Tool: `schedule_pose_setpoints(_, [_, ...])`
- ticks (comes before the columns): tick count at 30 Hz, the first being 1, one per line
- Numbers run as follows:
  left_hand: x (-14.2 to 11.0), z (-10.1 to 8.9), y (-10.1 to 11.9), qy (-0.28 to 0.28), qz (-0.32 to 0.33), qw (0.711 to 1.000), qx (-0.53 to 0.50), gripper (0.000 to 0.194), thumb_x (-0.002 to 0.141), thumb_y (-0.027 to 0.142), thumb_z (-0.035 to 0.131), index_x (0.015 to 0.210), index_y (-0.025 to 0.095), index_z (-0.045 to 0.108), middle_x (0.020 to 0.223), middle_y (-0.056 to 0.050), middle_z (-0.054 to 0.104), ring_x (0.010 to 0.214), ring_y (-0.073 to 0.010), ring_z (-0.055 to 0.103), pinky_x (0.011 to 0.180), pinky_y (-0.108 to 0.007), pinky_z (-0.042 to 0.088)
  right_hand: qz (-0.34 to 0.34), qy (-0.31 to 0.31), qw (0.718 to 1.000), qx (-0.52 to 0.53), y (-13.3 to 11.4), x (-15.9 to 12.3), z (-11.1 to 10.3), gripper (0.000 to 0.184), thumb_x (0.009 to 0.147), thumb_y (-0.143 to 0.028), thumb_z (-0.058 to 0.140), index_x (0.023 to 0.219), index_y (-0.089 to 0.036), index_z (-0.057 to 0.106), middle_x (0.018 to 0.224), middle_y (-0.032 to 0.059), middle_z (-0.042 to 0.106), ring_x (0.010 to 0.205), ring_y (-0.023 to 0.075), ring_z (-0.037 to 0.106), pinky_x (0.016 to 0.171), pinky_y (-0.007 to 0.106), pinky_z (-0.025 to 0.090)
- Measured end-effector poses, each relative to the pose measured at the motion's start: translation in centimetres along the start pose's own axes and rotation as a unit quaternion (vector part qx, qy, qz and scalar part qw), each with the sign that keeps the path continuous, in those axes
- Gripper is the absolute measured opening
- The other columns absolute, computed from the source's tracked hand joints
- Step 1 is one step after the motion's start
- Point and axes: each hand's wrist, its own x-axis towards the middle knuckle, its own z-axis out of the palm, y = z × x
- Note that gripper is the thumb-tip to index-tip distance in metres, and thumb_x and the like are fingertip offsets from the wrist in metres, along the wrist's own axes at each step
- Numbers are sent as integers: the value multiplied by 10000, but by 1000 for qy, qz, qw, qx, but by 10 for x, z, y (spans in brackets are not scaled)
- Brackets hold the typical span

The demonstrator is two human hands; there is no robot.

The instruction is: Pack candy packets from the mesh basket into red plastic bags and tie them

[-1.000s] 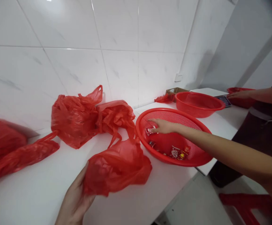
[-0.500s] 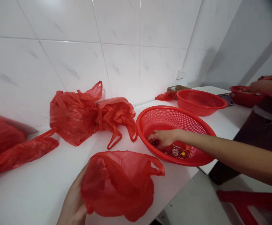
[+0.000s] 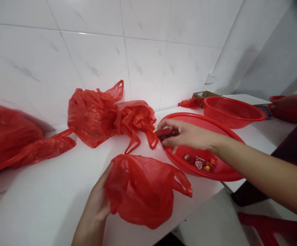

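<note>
My left hand (image 3: 102,194) grips the side of a red plastic bag (image 3: 145,194), whose mouth gapes upward; its fingers are partly hidden by the bag. Over the left rim of a red perforated basket (image 3: 230,143), my right hand (image 3: 186,133) pinches a small dark red packet (image 3: 165,133), blurred by motion. Several small red wrapped packets (image 3: 199,162) lie on the basket's floor below my right wrist.
Filled red bags (image 3: 92,119) stand against the tiled wall, with another red bag (image 3: 7,136) at far left. Behind the basket are a red basin (image 3: 232,114), a cardboard box (image 3: 206,94) and a scale (image 3: 245,99). A co-worker's hand (image 3: 295,100) is at far right.
My right hand has risen from the basket's floor to its left rim, bringing up a dark red packet. My left hand still holds the bag. The view has shifted somewhat.
</note>
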Motion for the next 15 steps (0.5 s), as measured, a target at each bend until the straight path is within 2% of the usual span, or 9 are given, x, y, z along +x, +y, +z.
schedule_pose_setpoints(2, [-2, 2, -1, -15, -5, 1000, -8, 242, 956, 204, 448, 978, 145, 682, 817, -72, 738, 764, -202, 722, 727, -316, 601, 1, -79, 997, 25, -8, -2, 39, 315, 797, -319, 617, 1091, -294, 506, 912, -19, 622, 780, 135, 622, 662, 261, 550])
schedule_pose_setpoints(4, [-4, 3, 0, -42, -39, 998, -15, 282, 971, 252, 424, 1063, 135, 664, 851, -87, 738, 809, -214, 721, 740, -320, 599, -3, -106, 993, -56, -3, 0, 71, 312, 802, -333, 621, 1103, -330, 540, 941, -17, 609, 819, 151, 622, 730, 300, 558])
schedule_pose_setpoints(6, [-5, 2, 1, -66, -66, 995, -18, 324, 980, 287, 404, 1128, 122, 639, 876, -103, 738, 835, -229, 719, 745, -329, 597, -4, -101, 978, -181, 5, 4, 88, 389, 795, -359, 641, 1175, -366, 557, 1070, 9, 592, 890, 190, 621, 802, 356, 546])
schedule_pose_setpoints(7, [-6, 1, 2, -73, -68, 995, -20, 330, 981, 293, 402, 1148, 122, 629, 881, -103, 739, 835, -229, 719, 750, -330, 596, -4, -99, 969, -226, 7, 6, 88, 420, 805, -375, 633, 1216, -380, 551, 1137, 19, 580, 919, 206, 620, 823, 373, 537])
schedule_pose_setpoints(9, [-6, 0, 4, -73, -53, 996, -24, 314, 980, 277, 408, 1167, 133, 615, 885, -90, 740, 818, -215, 720, 773, -327, 590, 0, -86, 966, -246, 5, 10, 74, 383, 854, -415, 570, 1235, -373, 554, 1156, 20, 597, 904, 206, 630, 796, 363, 538])
schedule_pose_setpoints(12, [-7, -2, 6, -73, -43, 996, -31, 289, 974, 269, 426, 1151, 145, 619, 882, -72, 741, 806, -199, 719, 816, -324, 578, -22, 31, 969, -243, 2, 10, 28, 285, 930, -426, 435, 1106, -287, 609, 1030, 22, 653, 857, 176, 633, 760, 313, 519])
schedule_pose_setpoints(14, [-8, -2, 5, -75, -50, 996, -29, 300, 975, 281, 423, 1132, 130, 629, 874, -82, 740, 840, -211, 718, 823, -325, 576, -3, 103, 941, -321, 15, 5, -6, 286, 908, -415, 469, 1080, -233, 608, 1024, 59, 646, 900, 202, 621, 789, 328, 490])
schedule_pose_setpoints(15, [-8, -1, 5, -74, -49, 996, -28, 306, 977, 279, 418, 1136, 126, 630, 874, -87, 739, 868, -219, 715, 823, -325, 576, 36, 105, 920, -375, 26, 1, -19, 333, 870, -420, 524, 1123, -215, 596, 1062, 90, 631, 924, 228, 613, 789, 342, 479])
